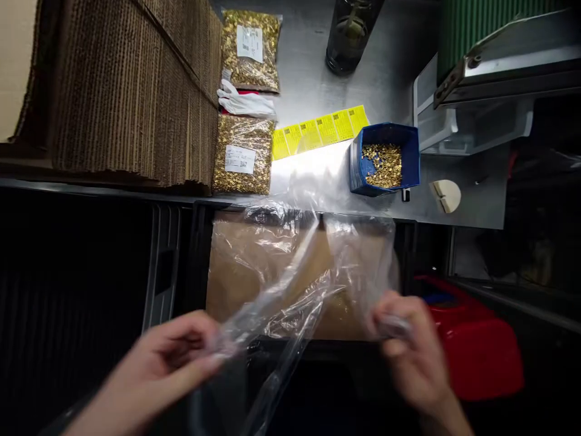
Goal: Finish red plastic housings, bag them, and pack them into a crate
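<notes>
Clear plastic film (290, 278) stretches between my two hands, over a brown cardboard surface in a dark crate (200, 242). My left hand (177, 357) pinches a gathered strip of the film between thumb and fingers. On the right, my right hand (411, 345) is closed around a bunched part of the same film; it is blurred by motion. A loose strand of film hangs down between the hands towards the lower edge of the view. Whether the film is a bag or a sheet cannot be told.
Beyond the crate, a metal table carries two bags of small golden parts (245, 130), a yellow label strip (318, 130), a blue bin (411, 157) and a dark bottle (351, 36). Stacked cardboard (136, 91) stands left. A red container (481, 345) sits low right.
</notes>
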Motion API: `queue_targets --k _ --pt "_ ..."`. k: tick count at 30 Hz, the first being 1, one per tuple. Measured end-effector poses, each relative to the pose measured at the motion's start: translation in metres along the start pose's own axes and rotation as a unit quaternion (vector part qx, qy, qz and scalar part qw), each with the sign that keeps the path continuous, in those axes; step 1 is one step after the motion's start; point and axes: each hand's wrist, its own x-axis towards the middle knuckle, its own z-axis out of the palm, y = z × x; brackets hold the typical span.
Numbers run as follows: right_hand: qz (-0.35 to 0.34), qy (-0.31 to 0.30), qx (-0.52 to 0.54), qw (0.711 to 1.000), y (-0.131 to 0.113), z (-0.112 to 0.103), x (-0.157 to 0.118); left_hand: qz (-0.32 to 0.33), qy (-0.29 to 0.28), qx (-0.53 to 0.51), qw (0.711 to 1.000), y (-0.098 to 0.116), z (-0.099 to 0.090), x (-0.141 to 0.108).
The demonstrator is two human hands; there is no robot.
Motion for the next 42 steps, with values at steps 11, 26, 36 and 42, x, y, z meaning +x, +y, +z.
queue_targets --k 11,26,36,42 --pt "0.016 -0.273 -0.061 0.96 0.006 0.058 0.038 0.494 -0.246 0.315 0.772 0.055 0.117 0.089" --pt "-0.053 -0.203 -0.173 0.962 0.013 0.007 0.091 0.223 -0.286 0.108 0.926 -0.028 0.071 0.104" --pt "0.105 -0.29 -0.243 0.919 0.061 0.116 0.069 0.165 -0.236 -0.234 0.929 -0.024 0.058 0.102" --pt "0.125 -0.231 -0.151 0.953 0.039 0.067 0.067 0.19 -0.205 -0.109 0.954 -0.029 0.083 0.138"
